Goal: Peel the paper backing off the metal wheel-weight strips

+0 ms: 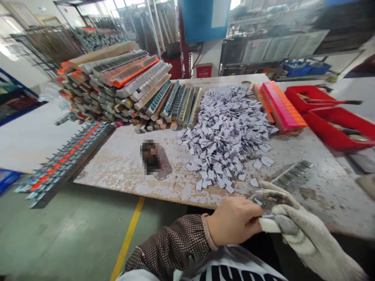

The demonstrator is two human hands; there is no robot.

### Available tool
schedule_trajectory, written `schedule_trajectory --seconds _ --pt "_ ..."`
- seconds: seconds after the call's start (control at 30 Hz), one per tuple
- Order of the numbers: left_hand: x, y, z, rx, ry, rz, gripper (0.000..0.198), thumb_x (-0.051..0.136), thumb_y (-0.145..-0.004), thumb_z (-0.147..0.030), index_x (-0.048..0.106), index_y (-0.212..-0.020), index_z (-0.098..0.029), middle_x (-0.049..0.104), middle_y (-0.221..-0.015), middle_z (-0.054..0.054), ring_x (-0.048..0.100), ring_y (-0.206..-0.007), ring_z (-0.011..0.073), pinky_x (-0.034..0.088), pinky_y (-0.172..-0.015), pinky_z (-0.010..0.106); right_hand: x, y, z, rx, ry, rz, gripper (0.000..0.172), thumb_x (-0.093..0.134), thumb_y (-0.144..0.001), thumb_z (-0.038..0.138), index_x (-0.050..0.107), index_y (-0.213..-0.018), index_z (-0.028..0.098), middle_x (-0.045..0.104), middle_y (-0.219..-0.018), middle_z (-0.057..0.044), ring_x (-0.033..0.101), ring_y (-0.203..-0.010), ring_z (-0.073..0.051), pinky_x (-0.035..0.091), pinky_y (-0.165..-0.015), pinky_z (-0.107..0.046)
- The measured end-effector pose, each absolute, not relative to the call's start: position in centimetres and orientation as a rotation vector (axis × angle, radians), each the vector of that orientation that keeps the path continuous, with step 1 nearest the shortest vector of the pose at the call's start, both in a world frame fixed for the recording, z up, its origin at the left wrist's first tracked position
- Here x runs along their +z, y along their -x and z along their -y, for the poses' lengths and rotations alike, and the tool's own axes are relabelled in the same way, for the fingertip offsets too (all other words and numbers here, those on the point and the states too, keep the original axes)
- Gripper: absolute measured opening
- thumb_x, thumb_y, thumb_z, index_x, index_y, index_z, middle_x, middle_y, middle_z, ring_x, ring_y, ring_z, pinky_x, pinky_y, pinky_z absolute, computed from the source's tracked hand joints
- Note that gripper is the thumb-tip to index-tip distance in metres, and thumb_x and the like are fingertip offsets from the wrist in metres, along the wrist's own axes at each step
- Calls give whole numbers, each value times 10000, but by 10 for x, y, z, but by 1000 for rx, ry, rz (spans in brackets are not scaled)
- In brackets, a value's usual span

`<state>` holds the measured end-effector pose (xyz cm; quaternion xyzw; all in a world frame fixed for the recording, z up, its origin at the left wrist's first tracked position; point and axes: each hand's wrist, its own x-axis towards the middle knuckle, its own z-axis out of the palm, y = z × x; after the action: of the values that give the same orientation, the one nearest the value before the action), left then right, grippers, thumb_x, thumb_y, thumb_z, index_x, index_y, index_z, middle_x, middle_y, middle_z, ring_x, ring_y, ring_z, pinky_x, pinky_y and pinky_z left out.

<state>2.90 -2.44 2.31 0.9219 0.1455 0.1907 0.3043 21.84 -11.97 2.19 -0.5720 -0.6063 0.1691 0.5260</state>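
My left hand (234,220), bare with a checked sleeve, is closed with its fingertips pinching one end of a small white flat piece (269,225) at the table's front edge. My right hand (293,222), in a worn white glove, has its thumb and fingers closed on the other end of this piece. Just beyond the right fingers, a narrow metal strip with notches (294,172) lies on the table; its near end is partly hidden by the glove. Ahead of both hands spreads a large heap of small pale flat chips (231,128).
Stacked long toothed bars (117,86) fill the back left. A toothed bar with orange marks (67,160) juts past the table's (117,171) left edge. Pink and orange blocks (281,103) and red bins (340,127) stand right. A pixelated object (150,157) sits mid-table.
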Motion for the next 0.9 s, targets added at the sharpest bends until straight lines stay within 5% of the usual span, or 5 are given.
schedule_trajectory --seconds 0.13,0.3,0.47,0.9 --pt "29 -18 17 475 -2453 -530 281 699 -940 -449 610 -973 -184 699 -929 54 641 -859 220 493 -763 319 18 -257 111 -59 1575 1651 181 495 -1014 235 674 -1019 259 695 -1238 -112 722 -925 -251 655 -737 -409" --pt "21 -7 19 353 -2422 -556 376 762 -901 -386 605 -1173 -179 668 -1137 87 617 -1031 276 540 -874 395 4 -284 101 -262 1691 1829 106 609 -958 225 640 -860 249 710 -1190 -102 608 -1281 -339 527 -1078 -561" --pt "13 -9 24 234 -2415 -558 350 774 -886 -308 610 -1166 -179 651 -1169 83 592 -1059 276 548 -928 423 1 -282 90 -475 1675 2083 50 598 -959 155 643 -952 176 687 -1210 -164 598 -1276 -358 517 -1062 -564" --pt "8 -12 19 200 -2411 -501 296 744 -908 -364 616 -1094 -172 650 -1135 83 555 -1020 276 545 -913 437 1 -282 73 -332 1732 2278 116 565 -948 134 678 -972 147 690 -1107 -155 599 -1234 -342 490 -1082 -532"
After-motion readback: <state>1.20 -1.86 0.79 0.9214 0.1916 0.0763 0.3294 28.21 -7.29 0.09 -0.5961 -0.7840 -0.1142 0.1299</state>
